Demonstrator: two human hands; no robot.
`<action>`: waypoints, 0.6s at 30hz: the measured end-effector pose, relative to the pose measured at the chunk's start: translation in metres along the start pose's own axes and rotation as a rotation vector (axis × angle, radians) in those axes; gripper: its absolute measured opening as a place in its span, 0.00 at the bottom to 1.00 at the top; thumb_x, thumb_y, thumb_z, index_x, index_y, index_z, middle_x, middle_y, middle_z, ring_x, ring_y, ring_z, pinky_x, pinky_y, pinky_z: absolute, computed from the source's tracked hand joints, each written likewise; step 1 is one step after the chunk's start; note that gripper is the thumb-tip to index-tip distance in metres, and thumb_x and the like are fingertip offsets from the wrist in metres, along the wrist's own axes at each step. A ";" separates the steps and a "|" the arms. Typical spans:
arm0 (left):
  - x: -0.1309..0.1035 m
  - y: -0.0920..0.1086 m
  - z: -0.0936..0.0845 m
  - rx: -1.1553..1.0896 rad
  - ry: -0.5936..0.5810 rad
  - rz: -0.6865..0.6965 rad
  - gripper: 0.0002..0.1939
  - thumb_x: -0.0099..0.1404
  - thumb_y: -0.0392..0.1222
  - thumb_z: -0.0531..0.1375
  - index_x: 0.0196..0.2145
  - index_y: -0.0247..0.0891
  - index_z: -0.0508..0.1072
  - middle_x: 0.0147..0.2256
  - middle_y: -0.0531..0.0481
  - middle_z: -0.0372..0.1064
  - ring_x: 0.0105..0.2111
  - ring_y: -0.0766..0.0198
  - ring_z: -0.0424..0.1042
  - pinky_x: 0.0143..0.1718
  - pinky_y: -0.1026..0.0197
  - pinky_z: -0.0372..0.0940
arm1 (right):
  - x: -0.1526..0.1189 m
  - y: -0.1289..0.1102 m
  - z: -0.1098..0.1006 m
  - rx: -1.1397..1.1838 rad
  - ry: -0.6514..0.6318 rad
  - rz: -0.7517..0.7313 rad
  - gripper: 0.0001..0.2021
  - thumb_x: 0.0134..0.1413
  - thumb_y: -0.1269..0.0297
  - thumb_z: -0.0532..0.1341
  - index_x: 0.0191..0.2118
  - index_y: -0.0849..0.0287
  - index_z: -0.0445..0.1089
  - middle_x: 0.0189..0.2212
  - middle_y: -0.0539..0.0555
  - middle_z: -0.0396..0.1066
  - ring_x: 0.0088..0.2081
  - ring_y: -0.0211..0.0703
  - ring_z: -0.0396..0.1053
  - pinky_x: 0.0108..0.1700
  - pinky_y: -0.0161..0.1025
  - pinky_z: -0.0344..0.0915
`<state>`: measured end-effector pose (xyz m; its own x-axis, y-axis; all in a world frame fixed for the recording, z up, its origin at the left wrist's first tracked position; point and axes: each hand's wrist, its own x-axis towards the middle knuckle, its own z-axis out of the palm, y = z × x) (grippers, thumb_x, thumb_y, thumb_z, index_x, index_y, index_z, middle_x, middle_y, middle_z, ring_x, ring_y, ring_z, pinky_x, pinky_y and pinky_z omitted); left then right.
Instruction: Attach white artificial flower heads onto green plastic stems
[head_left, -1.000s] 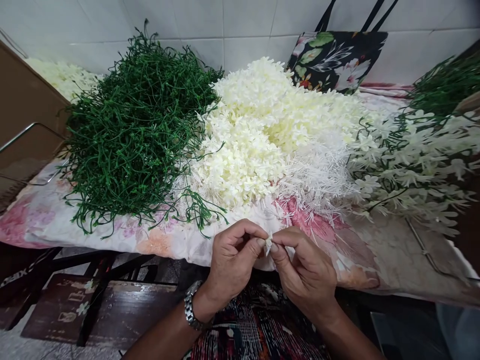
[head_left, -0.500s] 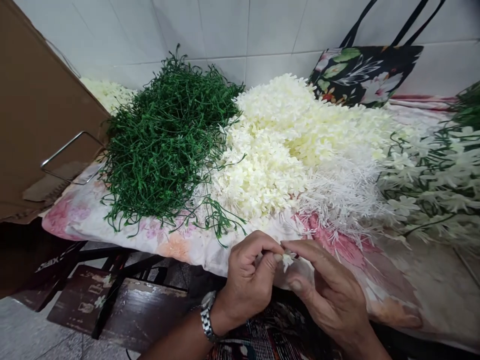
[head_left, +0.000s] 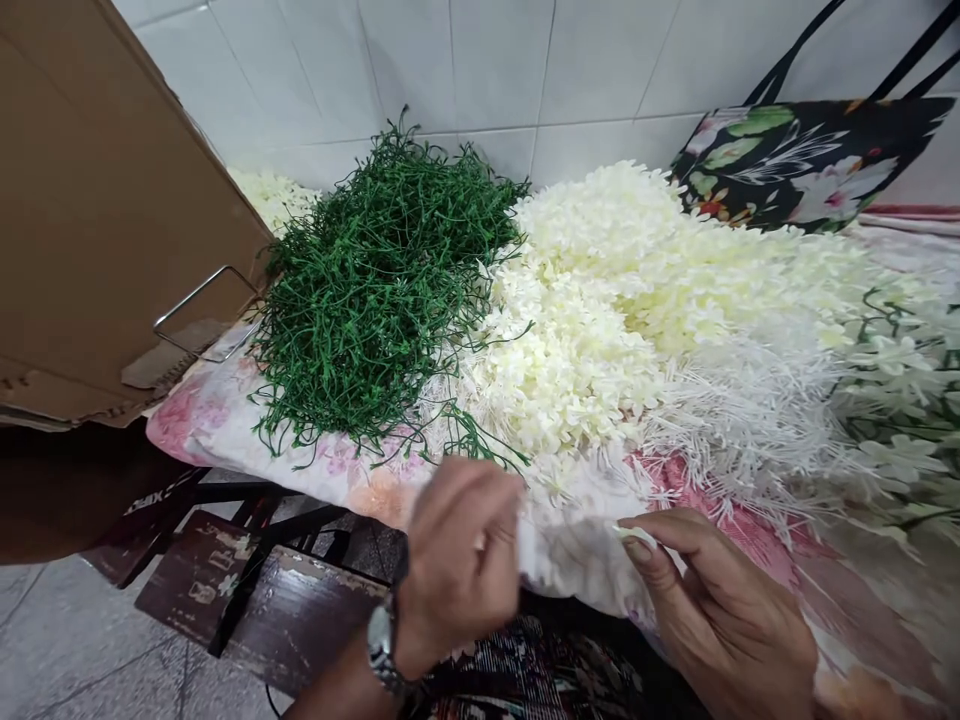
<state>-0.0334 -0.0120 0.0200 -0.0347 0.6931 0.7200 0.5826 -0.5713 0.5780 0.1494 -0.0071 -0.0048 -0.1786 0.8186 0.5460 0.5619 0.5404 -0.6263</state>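
My right hand pinches a small white petal piece between thumb and forefinger, above the cloth's front edge. My left hand, with a watch on the wrist, is curled and blurred just left of it; the two hands are apart. What its fingers hold, if anything, is too smeared to tell. Beyond them lie a tangled heap of green plastic stems, a large pile of cream-white flowers and a bunch of thin white sprigs. A few loose stems lie close behind my left hand.
A cardboard box with a metal wire handle stands at the left. White flowers on green stems lie at the right. A black floral bag leans on the tiled wall. Dark wooden stools are below the flowered cloth.
My hands have moved apart, the left one away to the left. The white piece now shows in my right fingertips. The view has shifted left.
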 end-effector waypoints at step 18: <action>0.013 -0.039 -0.034 0.038 0.055 -0.360 0.09 0.59 0.30 0.58 0.36 0.38 0.75 0.32 0.51 0.70 0.31 0.66 0.69 0.32 0.65 0.65 | -0.001 0.003 0.003 -0.016 -0.068 -0.062 0.03 0.56 0.70 0.56 0.34 0.59 0.67 0.25 0.50 0.69 0.26 0.33 0.68 0.29 0.29 0.63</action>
<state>-0.0838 0.0047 0.0202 -0.2865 0.8213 0.4933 0.5549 -0.2775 0.7843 0.1485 -0.0060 -0.0087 -0.2677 0.7956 0.5436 0.5611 0.5873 -0.5833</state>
